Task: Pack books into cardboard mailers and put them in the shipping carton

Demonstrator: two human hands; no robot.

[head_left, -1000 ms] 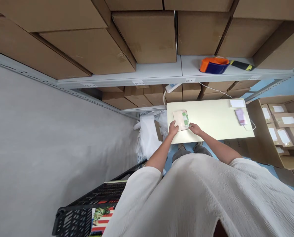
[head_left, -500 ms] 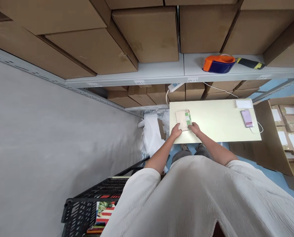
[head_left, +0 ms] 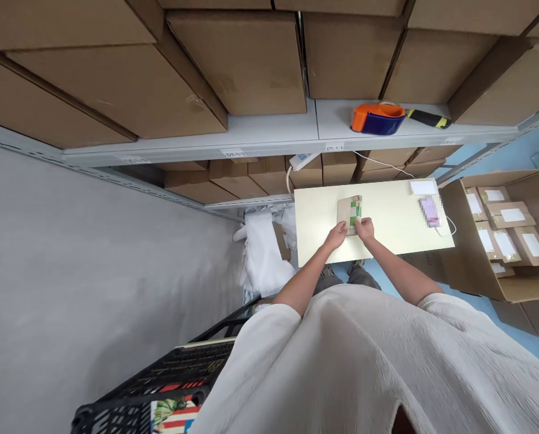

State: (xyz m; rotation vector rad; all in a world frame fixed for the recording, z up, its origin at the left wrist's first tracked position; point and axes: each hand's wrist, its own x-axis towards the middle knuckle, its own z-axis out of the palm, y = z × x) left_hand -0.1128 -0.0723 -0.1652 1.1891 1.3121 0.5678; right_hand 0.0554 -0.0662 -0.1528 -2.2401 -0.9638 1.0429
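Observation:
A small beige book (head_left: 344,210) with green and white blocks along its right side is between my hands, over the pale yellow table (head_left: 391,211). My left hand (head_left: 336,234) is closed on its lower left corner. At the lower right corner, my right hand (head_left: 365,229) grips it with the thumb on top. The book is slightly tilted, and its right edge shows some thickness. Farther right on the table lie a pixelated purple phone-like thing (head_left: 429,212) and a white label stack (head_left: 424,187).
Cardboard boxes (head_left: 237,66) fill the shelf above, where an orange and blue tape dispenser (head_left: 378,119) and a yellow-black knife (head_left: 428,118) lie. An open carton (head_left: 454,265) with labelled parcels stands right. A black crate (head_left: 116,416) is lower left, white wrapping (head_left: 264,247) beyond it.
Both hands have brought the book to the right across the table and tilted it a little, so its right edge shows. The camera view has shifted to the right.

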